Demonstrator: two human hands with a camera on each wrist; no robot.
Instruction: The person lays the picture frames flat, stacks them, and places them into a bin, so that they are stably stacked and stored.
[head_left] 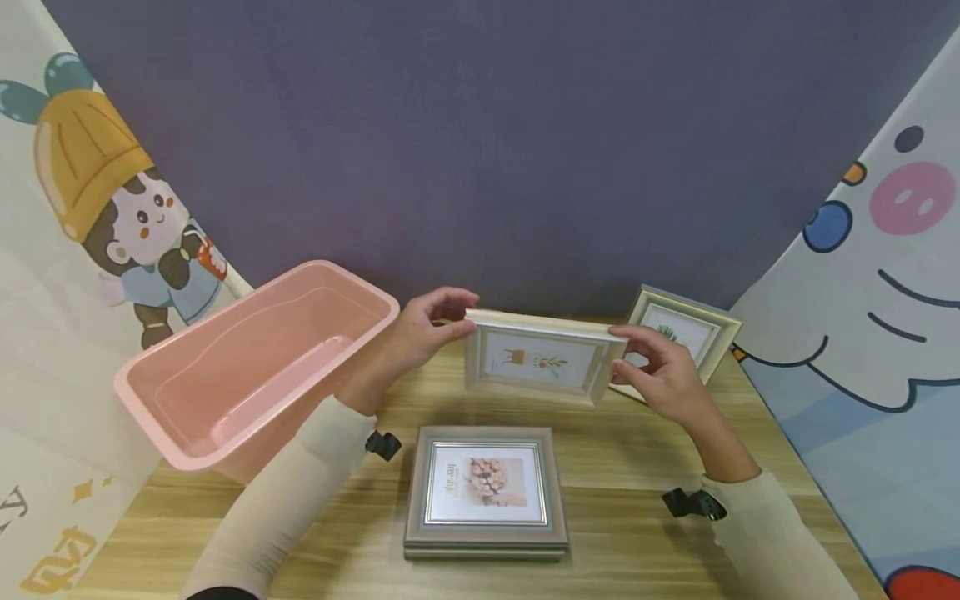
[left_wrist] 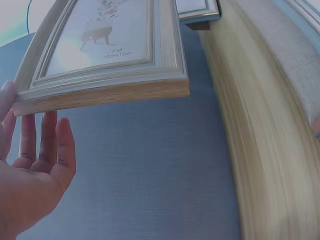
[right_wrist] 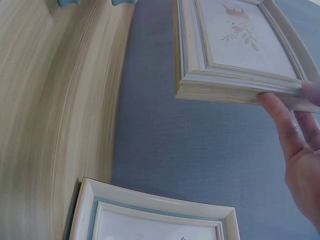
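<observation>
Wood-grain tbl (head_left: 622,533) holds pink bin (head_left: 225,350) L, flower-pic frame (head_left: 486,483) ctr, plant-pic frame (head_left: 693,335) back R.

Fine-grained wood is suggested by the moulding of the held picture frame (head_left: 543,362), and a bright glare is caught on its glossy front. Shiny, metallic-looking trim is set inside the flat-lying frame (head_left: 486,492). The tub (head_left: 243,362) is formed of smooth plastic with a soft sheen. Streaked woodgrain is shown by the smooth tabletop (head_left: 630,533); matt, woven-looking cloth is seen in the backdrop (head_left: 480,150).
</observation>
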